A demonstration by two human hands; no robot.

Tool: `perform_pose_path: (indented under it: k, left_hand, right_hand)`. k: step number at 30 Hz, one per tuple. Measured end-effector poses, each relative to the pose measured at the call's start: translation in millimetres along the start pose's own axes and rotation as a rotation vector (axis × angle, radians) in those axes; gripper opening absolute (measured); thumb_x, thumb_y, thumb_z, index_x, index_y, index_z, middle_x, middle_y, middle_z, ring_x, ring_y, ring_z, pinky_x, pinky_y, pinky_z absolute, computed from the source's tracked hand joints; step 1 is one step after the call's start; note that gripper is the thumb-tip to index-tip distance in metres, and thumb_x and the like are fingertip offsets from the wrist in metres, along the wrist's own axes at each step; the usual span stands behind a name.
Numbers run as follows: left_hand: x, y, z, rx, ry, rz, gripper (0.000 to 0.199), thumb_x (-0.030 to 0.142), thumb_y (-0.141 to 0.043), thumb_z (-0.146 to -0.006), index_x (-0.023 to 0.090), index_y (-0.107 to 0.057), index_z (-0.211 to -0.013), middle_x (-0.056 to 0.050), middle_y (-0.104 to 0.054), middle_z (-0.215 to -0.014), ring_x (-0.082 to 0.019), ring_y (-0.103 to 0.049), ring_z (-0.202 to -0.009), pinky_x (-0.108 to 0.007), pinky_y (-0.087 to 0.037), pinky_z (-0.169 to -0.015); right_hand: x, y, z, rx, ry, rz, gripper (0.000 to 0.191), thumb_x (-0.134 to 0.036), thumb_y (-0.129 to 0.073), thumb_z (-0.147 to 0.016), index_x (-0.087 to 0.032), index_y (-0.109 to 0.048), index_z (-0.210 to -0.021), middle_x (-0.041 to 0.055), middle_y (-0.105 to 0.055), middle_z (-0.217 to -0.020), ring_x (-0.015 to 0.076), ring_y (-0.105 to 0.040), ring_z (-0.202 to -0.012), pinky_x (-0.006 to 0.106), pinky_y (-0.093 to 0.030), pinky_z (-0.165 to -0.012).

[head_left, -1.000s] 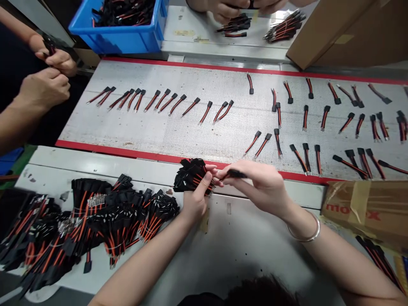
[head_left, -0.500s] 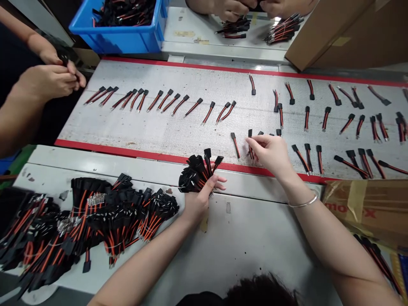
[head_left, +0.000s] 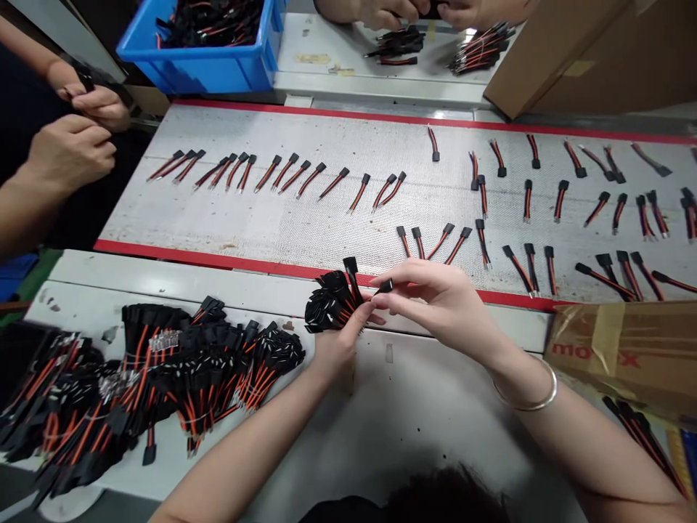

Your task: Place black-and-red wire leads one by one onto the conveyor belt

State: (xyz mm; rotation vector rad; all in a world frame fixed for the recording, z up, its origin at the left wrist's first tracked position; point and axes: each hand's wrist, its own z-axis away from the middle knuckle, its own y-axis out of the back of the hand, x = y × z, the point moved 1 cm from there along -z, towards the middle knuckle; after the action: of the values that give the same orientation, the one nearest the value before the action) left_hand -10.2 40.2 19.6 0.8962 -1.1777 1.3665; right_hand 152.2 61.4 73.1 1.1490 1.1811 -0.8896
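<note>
A bunch of short red-and-black cables with black connectors is gripped in my left hand, above the front edge of the conveyor belt. One connector sticks up from the bunch. My right hand meets the left at the bunch's right side. Its thumb and forefinger are closed on a single cable, whose black connector points up and right. Just beyond my right hand, several cables lie on the belt, partly hidden by its fingers.
The red-edged conveyor belt carries rows of cables. Tied cable bundles lie at the left of my table. A blue bin of cables stands beyond. Cardboard boxes flank the right. Other people's hands work left and opposite.
My right hand has let go of a cable on the belt and moved left and nearer to the bunch, where it now pinches another cable. My left hand has stayed put.
</note>
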Motion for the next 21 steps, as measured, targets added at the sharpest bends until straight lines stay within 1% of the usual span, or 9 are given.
perform_pose_path:
  k: [2,4,9,13,16,18,21]
  left_hand:
    - [1.6,0.1,-0.8,-0.028,-0.008,-0.013,0.033,0.049,-0.074,-0.084,0.020,-0.069,-0.069,-0.006,-0.077,-0.075,-0.021,-0.073,-0.064,-0.036,-0.062,-0.070]
    - [1.6,0.5,-1.2,-0.031,-0.019,-0.023,0.035,0.050,-0.073,-0.085,0.020,-0.069,-0.068,-0.006,-0.077,-0.074,-0.021,-0.072,-0.064,-0.036,-0.062,-0.070]
    - [0.2,0.5,-1.3,-0.021,-0.037,-0.033,0.036,0.051,-0.072,-0.085,0.020,-0.069,-0.068,-0.005,-0.076,-0.073,-0.020,-0.072,-0.063,-0.035,-0.061,-0.069]
    - [0.1,0.1,-1.3,-0.027,-0.036,-0.021,0.035,0.051,-0.072,-0.085,0.020,-0.069,-0.068,-0.003,-0.075,-0.070,-0.020,-0.072,-0.063,-0.035,-0.062,-0.069]
    - [-1.8,1.4,-0.7,-0.018,-0.031,-0.018,0.031,0.049,-0.072,-0.087,0.021,-0.071,-0.073,-0.004,-0.076,-0.074,-0.020,-0.072,-0.063,-0.035,-0.061,-0.069]
    - [-4.9,2.5,0.0,-0.004,-0.020,-0.013,0.027,0.047,-0.073,-0.086,0.021,-0.073,-0.078,-0.004,-0.077,-0.074,-0.021,-0.072,-0.064,-0.035,-0.061,-0.069]
    - [-11.6,2.8,0.8,0.009,0.019,0.029,0.024,0.045,-0.075,-0.084,0.021,-0.075,-0.084,-0.003,-0.077,-0.072,-0.022,-0.074,-0.066,-0.036,-0.061,-0.071]
  right_hand:
    - [-0.3,-2.6,0.5,0.014,0.018,0.026,0.026,-0.043,-0.076,-0.087,-0.018,-0.080,-0.092,0.0068,-0.073,-0.085,0.0142,-0.068,-0.067,0.029,-0.061,-0.062]
    - [0.5,-2.9,0.3,0.008,0.022,0.026,0.028,-0.045,-0.075,-0.088,-0.017,-0.080,-0.091,0.0076,-0.074,-0.086,0.0143,-0.068,-0.067,0.029,-0.062,-0.061]
    - [0.5,-2.2,1.1,0.013,0.044,0.068,0.028,-0.042,-0.072,-0.090,-0.016,-0.079,-0.091,0.0081,-0.073,-0.087,0.0135,-0.067,-0.066,0.029,-0.062,-0.061]
    - [0.9,-2.4,1.9,0.028,0.063,0.099,0.026,-0.042,-0.071,-0.091,-0.017,-0.079,-0.093,0.0075,-0.073,-0.087,0.0136,-0.067,-0.067,0.030,-0.062,-0.062]
    - [2.3,-1.9,1.6,0.026,0.056,0.090,0.027,-0.043,-0.072,-0.090,-0.017,-0.078,-0.091,0.0075,-0.072,-0.087,0.0138,-0.066,-0.068,0.029,-0.060,-0.061]
    - [3.4,-2.2,1.2,-0.010,0.045,0.089,0.028,-0.044,-0.074,-0.089,-0.017,-0.077,-0.090,0.0073,-0.071,-0.086,0.0129,-0.064,-0.066,0.028,-0.058,-0.059]
    - [6.6,-2.8,-0.7,-0.059,0.017,0.048,0.028,-0.044,-0.075,-0.087,-0.017,-0.074,-0.082,0.0071,-0.071,-0.088,0.0122,-0.062,-0.067,0.027,-0.054,-0.058]
